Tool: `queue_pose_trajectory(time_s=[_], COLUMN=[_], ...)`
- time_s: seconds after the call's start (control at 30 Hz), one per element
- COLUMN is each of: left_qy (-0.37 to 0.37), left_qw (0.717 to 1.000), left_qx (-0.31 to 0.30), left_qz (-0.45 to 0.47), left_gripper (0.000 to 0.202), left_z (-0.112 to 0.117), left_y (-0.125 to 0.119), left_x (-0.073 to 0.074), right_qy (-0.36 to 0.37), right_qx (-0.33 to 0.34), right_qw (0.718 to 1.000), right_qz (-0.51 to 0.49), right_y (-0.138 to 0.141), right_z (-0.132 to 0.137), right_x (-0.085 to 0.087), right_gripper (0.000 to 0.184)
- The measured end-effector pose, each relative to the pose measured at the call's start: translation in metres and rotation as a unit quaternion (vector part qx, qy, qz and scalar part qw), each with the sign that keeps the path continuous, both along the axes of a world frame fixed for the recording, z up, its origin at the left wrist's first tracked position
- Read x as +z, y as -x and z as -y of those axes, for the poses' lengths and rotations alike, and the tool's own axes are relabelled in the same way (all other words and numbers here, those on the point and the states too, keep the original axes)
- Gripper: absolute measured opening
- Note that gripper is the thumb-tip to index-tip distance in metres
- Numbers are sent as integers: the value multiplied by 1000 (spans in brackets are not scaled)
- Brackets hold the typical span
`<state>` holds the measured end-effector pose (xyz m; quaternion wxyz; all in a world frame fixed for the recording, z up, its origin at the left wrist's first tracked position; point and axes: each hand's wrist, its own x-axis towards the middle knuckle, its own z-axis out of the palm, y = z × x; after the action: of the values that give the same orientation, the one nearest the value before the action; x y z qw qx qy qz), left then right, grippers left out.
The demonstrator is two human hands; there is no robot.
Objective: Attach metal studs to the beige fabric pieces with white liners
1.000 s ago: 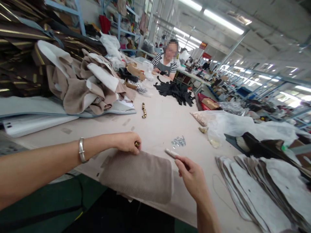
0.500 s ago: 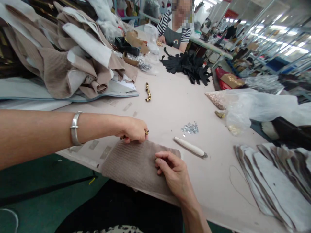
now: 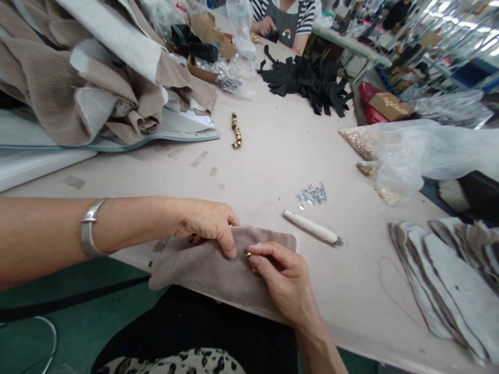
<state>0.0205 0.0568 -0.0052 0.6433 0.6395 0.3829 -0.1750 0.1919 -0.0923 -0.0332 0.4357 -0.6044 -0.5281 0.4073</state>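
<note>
A brown corduroy piece [image 3: 218,275] lies at the table's front edge, its left part raised a little. My left hand [image 3: 208,226] is closed on the far edge of it, thumb on top and other fingers mostly hidden. Bits of gold metal show beside those fingers. Between thumb and forefinger of my right hand [image 3: 286,280] is a small gold metal fastener [image 3: 248,254], held just over the cloth. Beyond the right hand lie a white pen-like tool [image 3: 312,227] with a grey tip and a scatter of small silver discs [image 3: 312,195].
A row of gold fasteners [image 3: 236,131] lies farther back. Brown cloth [image 3: 47,98] is heaped at left, black strips [image 3: 307,78] at the back, and stacked cloth pieces [image 3: 440,291] at right. Plastic bags [image 3: 424,150] line the right side. A co-worker [image 3: 286,23] sits across the table.
My left hand has turned and taken hold of the corduroy's far edge, raising the left part. A gold fastener now shows in my right fingertips. The view has tilted down.
</note>
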Motion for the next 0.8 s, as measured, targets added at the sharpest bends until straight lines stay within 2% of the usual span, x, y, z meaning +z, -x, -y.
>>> queue_pose_trajectory(time_s=[0.13, 0.37, 0.5, 0.67, 0.73, 0.8], left_qy=[83, 64, 14, -75, -147, -245], left_qw=[995, 997, 999, 996, 987, 964], left_qx=[37, 32, 26, -17, -38, -80], left_qz=[-29, -15, 11, 49, 57, 64], left_gripper=[35, 34, 30, 20, 22, 29], left_z=[0, 4, 9, 15, 19, 24], left_y=[1, 1, 3, 5, 4, 5], left_x=[-1, -4, -3, 6, 10, 12], right_qy=[2, -22, -36, -49, -58, -87], right_qx=[-5, 0, 2, -2, -22, -51], right_qw=[1000, 1000, 999, 997, 996, 992], right_qz=[0, 19, 38, 63, 65, 72], right_y=[2, 7, 8, 11, 12, 13], right_z=[0, -1, 0, 2, 5, 9], right_x=[2, 2, 1, -4, -8, -13], right_gripper=[9, 9, 10, 7, 7, 25])
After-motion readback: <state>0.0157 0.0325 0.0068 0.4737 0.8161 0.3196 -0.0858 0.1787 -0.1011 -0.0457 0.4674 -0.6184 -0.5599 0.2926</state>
